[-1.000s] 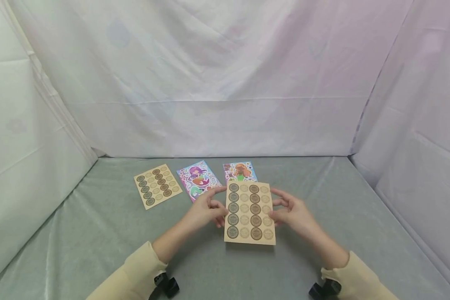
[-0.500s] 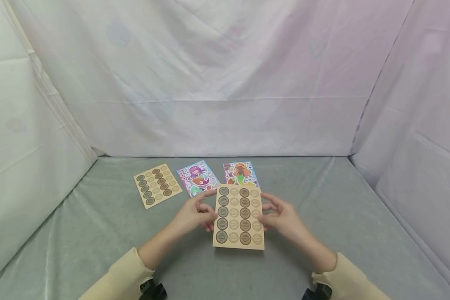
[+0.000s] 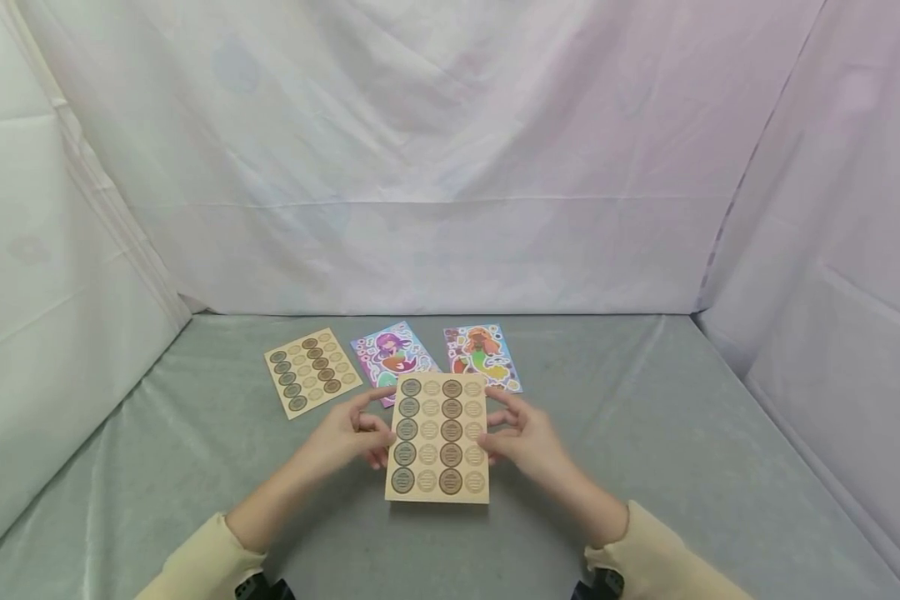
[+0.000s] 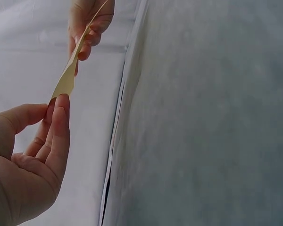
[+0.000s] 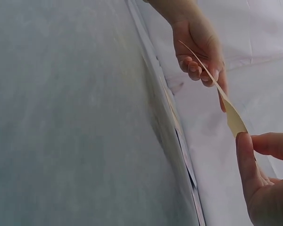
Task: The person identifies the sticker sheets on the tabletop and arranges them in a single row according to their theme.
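Between both hands, above the table, is a tan sticker sheet [image 3: 438,442] with rows of round printed labels. My left hand [image 3: 348,437] pinches its left edge between thumb and fingers. At the opposite edge, my right hand [image 3: 521,437] pinches it the same way, thumb on the printed face. Seen edge-on in the left wrist view, the sheet [image 4: 65,82] is thin and slightly bowed, with the left hand [image 4: 35,155] near and the right hand beyond. The right wrist view shows the sheet [image 5: 233,117] edge-on too, pinched by the right hand [image 5: 266,174].
Behind the held sheet, a second tan sticker sheet [image 3: 312,372] lies at the left on the grey cloth-covered table [image 3: 682,467]. Beside it are a purple mermaid sticker sheet [image 3: 392,350], partly covered in this view, and another mermaid sticker sheet [image 3: 483,354]. White curtains [image 3: 450,167] enclose the back and sides.
Both hands have carried the held sticker sheet leftward and slightly toward the body. More of the right mermaid sheet shows now. The sheets on the table stay in place.
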`<control>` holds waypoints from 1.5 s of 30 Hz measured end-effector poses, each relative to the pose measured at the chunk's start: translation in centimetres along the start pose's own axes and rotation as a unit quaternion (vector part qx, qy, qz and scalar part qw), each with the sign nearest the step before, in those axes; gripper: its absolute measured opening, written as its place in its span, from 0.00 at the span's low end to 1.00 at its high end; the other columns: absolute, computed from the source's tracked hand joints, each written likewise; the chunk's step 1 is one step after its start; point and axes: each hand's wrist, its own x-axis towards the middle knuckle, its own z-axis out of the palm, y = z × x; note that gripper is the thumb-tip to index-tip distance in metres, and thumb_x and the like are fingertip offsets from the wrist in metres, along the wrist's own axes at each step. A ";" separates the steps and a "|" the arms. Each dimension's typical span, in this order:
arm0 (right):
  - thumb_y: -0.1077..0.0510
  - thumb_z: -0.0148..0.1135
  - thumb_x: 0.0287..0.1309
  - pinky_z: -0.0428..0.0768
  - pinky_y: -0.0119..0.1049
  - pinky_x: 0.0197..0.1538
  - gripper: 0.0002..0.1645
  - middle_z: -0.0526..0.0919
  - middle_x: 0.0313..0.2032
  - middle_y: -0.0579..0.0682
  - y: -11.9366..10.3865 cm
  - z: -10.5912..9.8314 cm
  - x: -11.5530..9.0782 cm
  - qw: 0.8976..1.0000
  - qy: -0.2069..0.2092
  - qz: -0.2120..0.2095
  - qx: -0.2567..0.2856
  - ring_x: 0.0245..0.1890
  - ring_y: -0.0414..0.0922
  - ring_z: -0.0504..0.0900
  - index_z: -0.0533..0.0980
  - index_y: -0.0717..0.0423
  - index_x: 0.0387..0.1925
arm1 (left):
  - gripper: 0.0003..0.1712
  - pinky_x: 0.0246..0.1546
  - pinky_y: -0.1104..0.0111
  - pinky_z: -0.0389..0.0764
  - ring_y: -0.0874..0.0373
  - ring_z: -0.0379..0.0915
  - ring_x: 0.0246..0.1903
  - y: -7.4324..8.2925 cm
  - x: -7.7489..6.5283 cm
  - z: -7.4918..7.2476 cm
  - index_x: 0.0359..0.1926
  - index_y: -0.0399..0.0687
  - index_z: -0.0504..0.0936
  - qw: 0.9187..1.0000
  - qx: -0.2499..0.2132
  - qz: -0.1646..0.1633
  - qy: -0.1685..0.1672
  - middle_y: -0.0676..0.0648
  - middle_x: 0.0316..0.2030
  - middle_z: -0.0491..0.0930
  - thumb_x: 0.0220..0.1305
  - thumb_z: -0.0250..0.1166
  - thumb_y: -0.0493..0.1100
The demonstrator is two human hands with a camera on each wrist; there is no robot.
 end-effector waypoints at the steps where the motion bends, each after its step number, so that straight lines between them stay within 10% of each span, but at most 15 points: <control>1: 0.74 0.64 0.49 0.84 0.42 0.29 0.43 0.82 0.37 0.58 0.0 0.2 0.1 1.000 0.000 0.001 0.005 0.28 0.50 0.84 0.62 0.62 0.68 | 0.40 0.24 0.56 0.84 0.48 0.79 0.21 -0.1 -0.1 -0.2 0.70 0.38 0.58 1.000 0.002 0.000 0.000 0.39 0.27 0.82 0.57 0.64 0.30; 22: 0.75 0.63 0.48 0.85 0.43 0.29 0.44 0.82 0.35 0.56 0.5 5.4 0.9 0.998 -0.029 -0.002 0.048 0.28 0.48 0.84 0.61 0.64 0.68 | 0.45 0.24 0.56 0.84 0.50 0.79 0.20 -1.5 -2.9 -5.1 0.72 0.34 0.50 0.999 -0.008 0.018 -0.032 0.36 0.27 0.82 0.58 0.65 0.30; 45: 0.76 0.65 0.46 0.84 0.41 0.25 0.44 0.83 0.32 0.54 0.7 10.4 1.6 0.997 -0.031 -0.006 0.064 0.24 0.46 0.82 0.63 0.63 0.67 | 0.52 0.31 0.56 0.84 0.51 0.81 0.28 -3.3 -4.7 -9.9 0.71 0.26 0.32 0.991 -0.038 -0.033 -0.122 0.40 0.29 0.83 0.59 0.61 0.28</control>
